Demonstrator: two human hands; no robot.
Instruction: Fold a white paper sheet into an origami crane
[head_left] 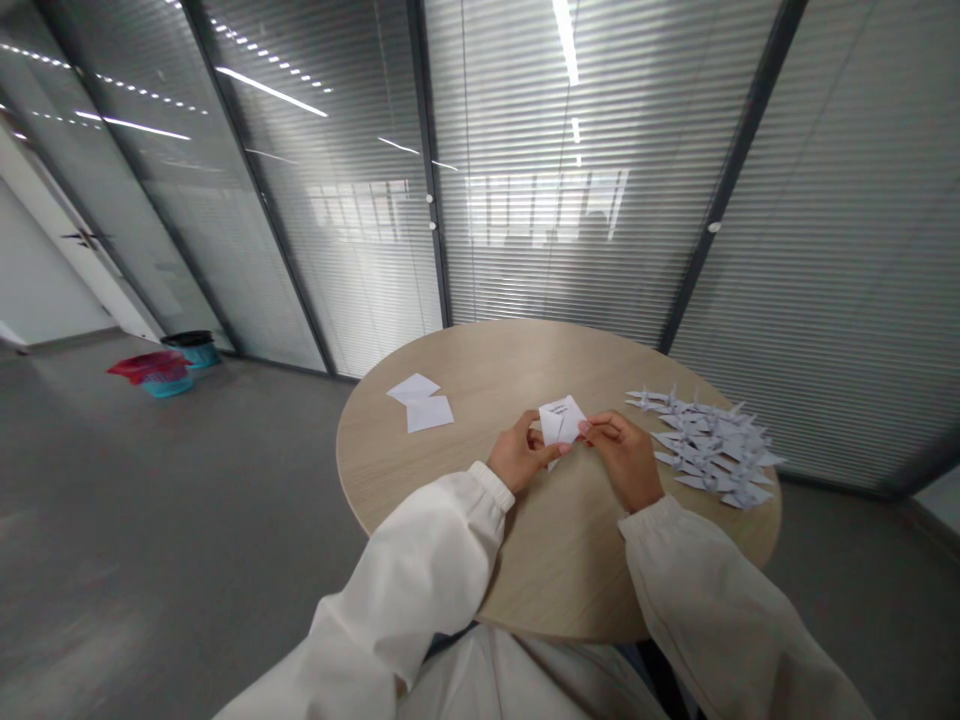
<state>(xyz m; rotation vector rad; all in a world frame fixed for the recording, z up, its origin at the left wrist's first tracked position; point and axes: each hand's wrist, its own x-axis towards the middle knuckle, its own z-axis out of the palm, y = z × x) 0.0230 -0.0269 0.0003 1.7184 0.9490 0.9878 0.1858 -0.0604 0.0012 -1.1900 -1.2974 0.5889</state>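
Note:
Between my two hands is a small folded sheet of white paper [559, 418] with some dark print on it, held just over the table. My left hand [523, 452] is closed on its lower left side, the thumb lying across the front. At the right corner, the fingertips of my right hand [619, 452] pinch the paper. To the right lies a pile of folded white paper cranes [716, 445]. Two flat white paper pieces [430, 413] rest on the left part of the table, one overlapping the other.
The round wooden table [517, 360] stands before me, close to a glass wall with blinds [555, 260]. On the floor at left are a blue bin with a red liner [157, 372] and another with a black liner [193, 347]. A door [75, 235] is at far left.

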